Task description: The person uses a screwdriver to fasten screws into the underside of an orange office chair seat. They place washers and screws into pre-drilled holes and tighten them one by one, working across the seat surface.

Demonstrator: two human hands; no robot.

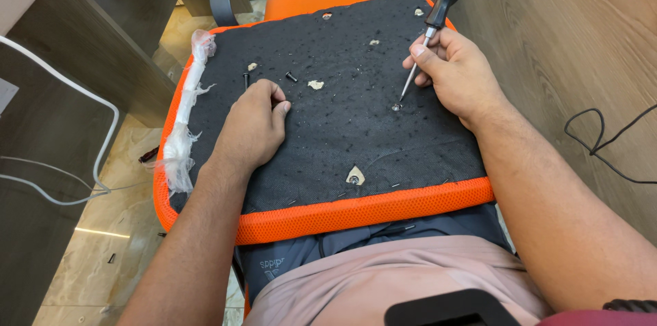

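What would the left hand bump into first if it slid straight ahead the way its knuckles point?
Probably the small black bolt lying loose on the black fabric underside of the seat cushion, just beyond the left hand. Another bolt stands slightly to the side. Depth is hard to judge.

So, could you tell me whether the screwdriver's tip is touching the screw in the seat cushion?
Touching. The head view shows the screwdriver tip seated in the screw, steadied by the right hand.

Right hand (455,72) steadies a screwdriver (438,14) on a screw (396,106); left hand (250,127) presses the seat cushion (342,134).
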